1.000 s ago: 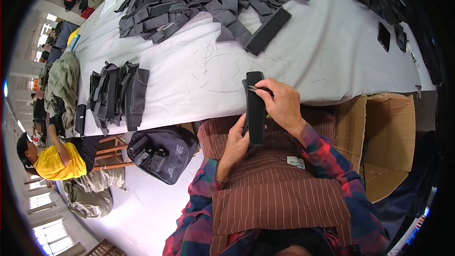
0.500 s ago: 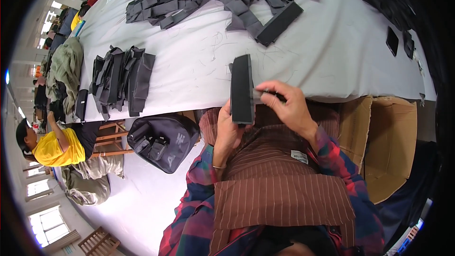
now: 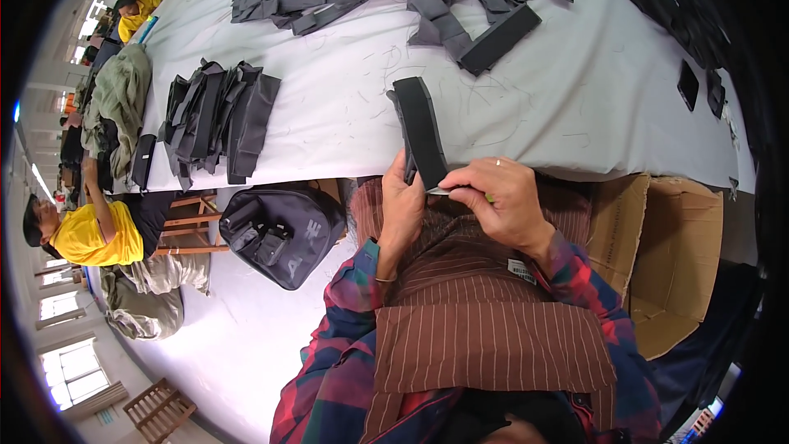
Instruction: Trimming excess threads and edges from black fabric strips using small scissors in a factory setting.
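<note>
At frame centre a long black fabric strip (image 3: 422,131) stands upright over the table edge (image 3: 526,166), its lower end pinched by the left hand (image 3: 403,210) while the right hand (image 3: 501,197) grips a small metal tool, likely trimming, which calls for steady aim.

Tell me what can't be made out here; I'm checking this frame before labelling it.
Head view:
- Small pale tool in the right hand: fingers cover most of it.
- Lower end of the black fabric strip: hidden behind the left hand.
- Cardboard box contents: dark, near the rim.
</note>
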The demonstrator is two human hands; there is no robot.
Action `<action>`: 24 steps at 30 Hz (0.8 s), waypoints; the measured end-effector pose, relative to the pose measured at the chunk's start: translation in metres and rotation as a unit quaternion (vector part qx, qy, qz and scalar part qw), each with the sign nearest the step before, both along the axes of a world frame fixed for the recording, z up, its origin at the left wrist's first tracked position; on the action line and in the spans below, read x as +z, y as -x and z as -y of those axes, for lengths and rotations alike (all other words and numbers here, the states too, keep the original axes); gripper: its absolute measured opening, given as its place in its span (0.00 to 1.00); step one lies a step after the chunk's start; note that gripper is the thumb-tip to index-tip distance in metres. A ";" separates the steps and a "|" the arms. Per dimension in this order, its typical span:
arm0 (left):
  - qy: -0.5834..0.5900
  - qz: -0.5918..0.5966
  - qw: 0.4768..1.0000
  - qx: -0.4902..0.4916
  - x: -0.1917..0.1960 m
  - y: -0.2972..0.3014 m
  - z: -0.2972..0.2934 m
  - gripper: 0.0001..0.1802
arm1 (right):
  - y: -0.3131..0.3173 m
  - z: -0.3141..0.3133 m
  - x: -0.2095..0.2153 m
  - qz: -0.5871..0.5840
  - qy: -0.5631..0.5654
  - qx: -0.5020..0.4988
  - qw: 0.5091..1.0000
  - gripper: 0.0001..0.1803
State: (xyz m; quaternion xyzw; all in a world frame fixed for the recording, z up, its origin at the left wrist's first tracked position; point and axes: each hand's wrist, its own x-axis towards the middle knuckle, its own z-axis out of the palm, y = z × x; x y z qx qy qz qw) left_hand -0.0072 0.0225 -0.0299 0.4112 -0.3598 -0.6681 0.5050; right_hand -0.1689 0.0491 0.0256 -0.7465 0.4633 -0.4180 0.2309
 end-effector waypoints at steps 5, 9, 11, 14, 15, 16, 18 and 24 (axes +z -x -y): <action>-0.019 0.048 0.999 0.007 0.010 0.000 -0.002 0.14 | 0.002 -0.002 0.003 -0.023 0.024 -0.042 0.999 0.09; 0.048 0.099 0.992 0.062 0.010 0.007 0.000 0.13 | -0.001 -0.007 0.006 -0.116 0.112 -0.056 0.985 0.09; 0.008 0.119 0.992 0.046 0.012 0.005 -0.002 0.12 | 0.001 -0.010 0.008 -0.150 0.124 -0.056 0.979 0.09; 0.008 0.140 0.989 0.041 0.013 0.001 -0.002 0.11 | 0.004 -0.011 0.010 -0.157 0.119 -0.078 0.977 0.13; 0.009 0.139 0.989 0.040 0.014 0.002 -0.002 0.11 | 0.003 -0.009 0.011 -0.074 0.082 -0.078 0.991 0.15; -0.004 0.131 0.990 0.047 0.016 0.003 -0.002 0.10 | 0.002 -0.008 0.011 0.010 0.045 -0.078 0.996 0.16; -0.018 0.123 0.991 0.051 0.021 0.005 -0.004 0.09 | -0.003 -0.006 0.008 0.010 0.024 -0.068 0.997 0.17; -0.013 0.021 0.992 -0.126 0.039 0.003 -0.010 0.18 | 0.007 0.001 -0.004 0.189 -0.105 -0.122 0.969 0.05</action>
